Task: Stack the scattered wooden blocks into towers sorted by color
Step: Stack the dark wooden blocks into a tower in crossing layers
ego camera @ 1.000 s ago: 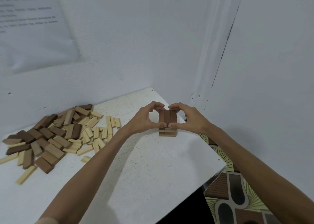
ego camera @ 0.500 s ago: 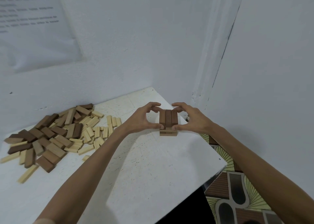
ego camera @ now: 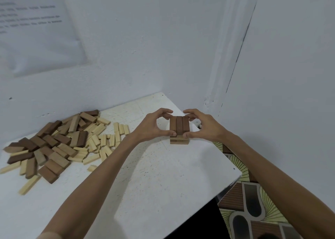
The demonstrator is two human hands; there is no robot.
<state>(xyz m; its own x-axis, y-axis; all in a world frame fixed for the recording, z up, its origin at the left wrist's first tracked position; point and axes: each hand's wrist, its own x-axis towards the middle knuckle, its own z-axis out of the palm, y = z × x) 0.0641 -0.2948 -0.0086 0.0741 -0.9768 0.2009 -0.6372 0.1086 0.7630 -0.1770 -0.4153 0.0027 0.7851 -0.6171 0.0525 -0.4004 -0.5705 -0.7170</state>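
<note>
Three dark blocks top my short tower, and I judge both hands, left hand and right hand, clamp them sideways to square edges; scattered blocks lie well left on the desk.

What the view hides, crops or blurs

The printed sheet on the wall runs off the top and left edges, and its lines of text are too blurred to read. The left hand and right hand cover both sides of the small tower, so how many layers lie under its three dark top blocks cannot be told. In the scattered pile, lower blocks are buried under others. The surface is cut off at the left and bottom edges. The patterned floor shows only partly.
</note>
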